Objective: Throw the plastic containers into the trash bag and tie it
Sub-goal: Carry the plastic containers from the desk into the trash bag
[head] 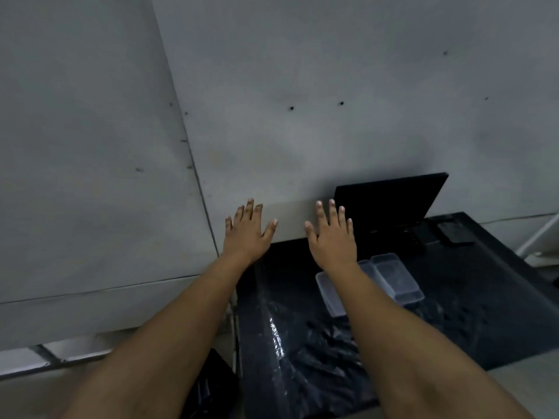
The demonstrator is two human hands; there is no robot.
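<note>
Both my arms reach forward over a black table [499, 297]. My left hand [246, 229] is held out flat with fingers spread, holding nothing. My right hand [331, 234] is likewise flat and spread, empty, above the table's far edge. Clear plastic containers [396, 278] lie side by side on the table just right of my right forearm; another clear container [329, 293] is partly hidden under that forearm. A black, shiny trash bag [302, 352] lies crumpled and flat on the table between and below my forearms.
An open black laptop [390, 201] stands at the table's back against the grey wall [302, 101]. Small dark items [455, 232] lie to its right. A dark object [208, 385] sits low beside the table's left edge.
</note>
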